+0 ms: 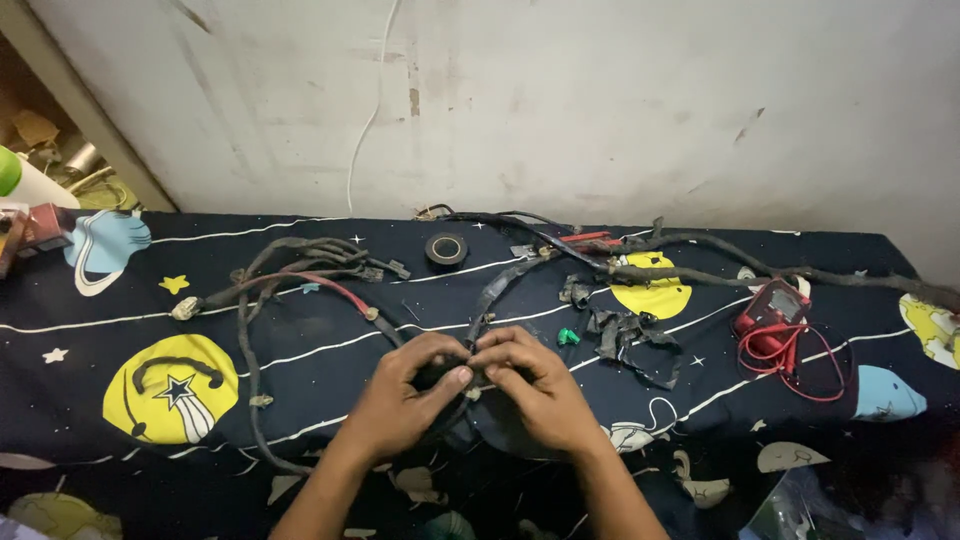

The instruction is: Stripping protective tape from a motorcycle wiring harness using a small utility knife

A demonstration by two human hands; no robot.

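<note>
Hands (400,400) (535,388) are pinching the black harness (497,288) shut between both sets of fingertips over the cloth (330,350); you are best keeping thumbs close at the joint.

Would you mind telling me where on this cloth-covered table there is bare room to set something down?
Free patches: the front left around the yellow star circle, left of the left hand; and the front right between the right hand and the red multimeter. Crowded: the wire harness at the back left, the tape roll, and the torn tape scraps in the middle.
</note>
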